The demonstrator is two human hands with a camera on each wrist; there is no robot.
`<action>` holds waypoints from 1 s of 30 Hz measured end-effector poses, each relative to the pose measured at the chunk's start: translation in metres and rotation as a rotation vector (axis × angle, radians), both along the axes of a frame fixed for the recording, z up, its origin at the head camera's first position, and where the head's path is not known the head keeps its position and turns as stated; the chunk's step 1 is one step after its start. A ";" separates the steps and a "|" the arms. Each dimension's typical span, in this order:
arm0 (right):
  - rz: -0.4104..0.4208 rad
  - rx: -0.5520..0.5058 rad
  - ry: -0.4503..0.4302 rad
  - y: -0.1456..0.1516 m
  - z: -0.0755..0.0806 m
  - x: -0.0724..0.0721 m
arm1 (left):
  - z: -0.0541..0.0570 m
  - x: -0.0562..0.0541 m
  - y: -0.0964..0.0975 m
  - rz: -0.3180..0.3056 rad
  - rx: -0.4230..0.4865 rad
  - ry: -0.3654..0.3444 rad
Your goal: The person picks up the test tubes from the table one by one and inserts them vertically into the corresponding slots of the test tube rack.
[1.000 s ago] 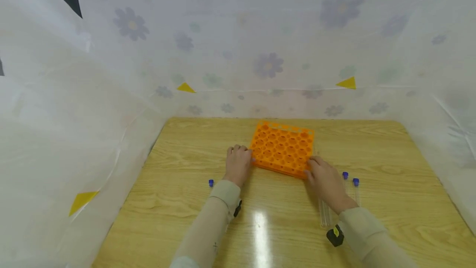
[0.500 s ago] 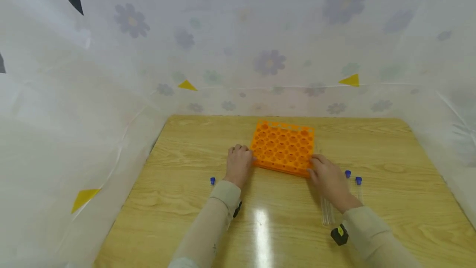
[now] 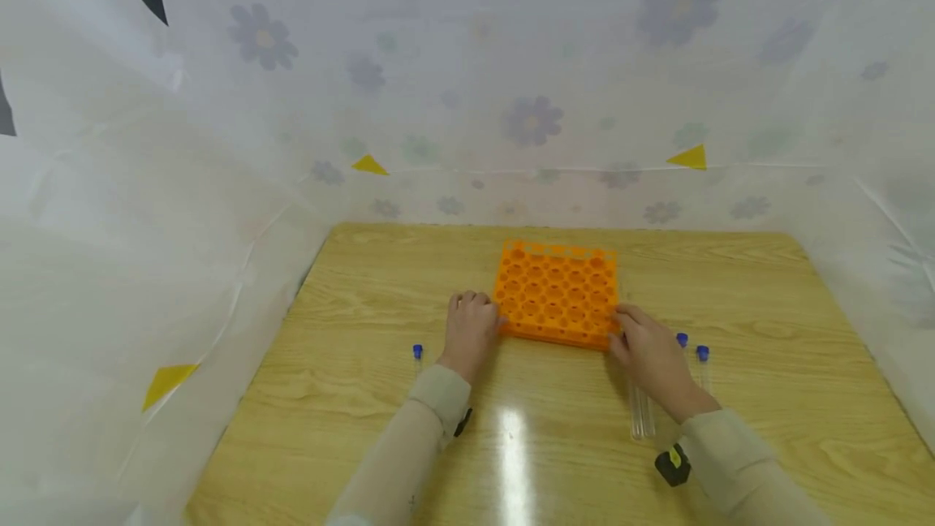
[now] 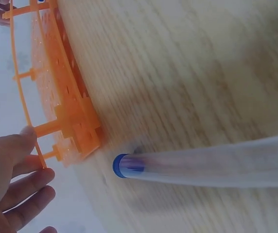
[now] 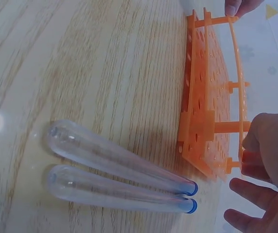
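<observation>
An orange test tube rack point(image 3: 555, 291), its top plate full of round holes, stands on the table between both hands. My left hand point(image 3: 471, 333) pinches the top plate at its near left corner; the left wrist view shows the thumb point(image 4: 28, 133) on the plate's edge. At the near right corner my right hand point(image 3: 653, 360) pinches the same plate, its other fingers point(image 5: 253, 194) spread below. Two clear test tubes point(image 5: 122, 158) with blue caps lie side by side close to the rack in the right wrist view. Another blue-capped test tube point(image 4: 202, 162) lies by the left hand.
Right of the right hand, blue caps point(image 3: 703, 353) of more tubes show, partly hidden by the arm. Rounded tube ends point(image 3: 641, 416) lie under the right wrist. Pale flowered sheeting point(image 3: 533, 120) encloses the wood-grain table point(image 3: 365, 282) at the back and sides.
The rack has turned slightly, so its near edge lies more level across the head view. Both hands have kept their hold on its corners and moved a little with it.
</observation>
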State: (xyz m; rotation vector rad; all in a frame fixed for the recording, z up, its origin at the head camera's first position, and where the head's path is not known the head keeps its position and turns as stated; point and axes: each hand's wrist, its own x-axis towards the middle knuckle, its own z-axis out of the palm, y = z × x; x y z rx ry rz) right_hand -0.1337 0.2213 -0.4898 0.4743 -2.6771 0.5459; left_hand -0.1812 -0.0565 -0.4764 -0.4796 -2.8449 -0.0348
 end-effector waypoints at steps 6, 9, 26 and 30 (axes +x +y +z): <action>-0.027 -0.024 -0.089 0.003 -0.001 0.002 | -0.002 0.010 -0.002 -0.022 0.015 0.039; -0.029 -0.026 -0.112 0.005 -0.002 0.004 | -0.001 0.015 -0.003 -0.032 0.020 0.046; -0.019 -0.033 -0.104 0.008 -0.004 0.022 | -0.010 0.034 -0.011 -0.131 0.108 0.079; -0.012 -0.039 -0.068 0.007 -0.004 0.027 | -0.011 0.038 -0.013 -0.151 0.106 0.126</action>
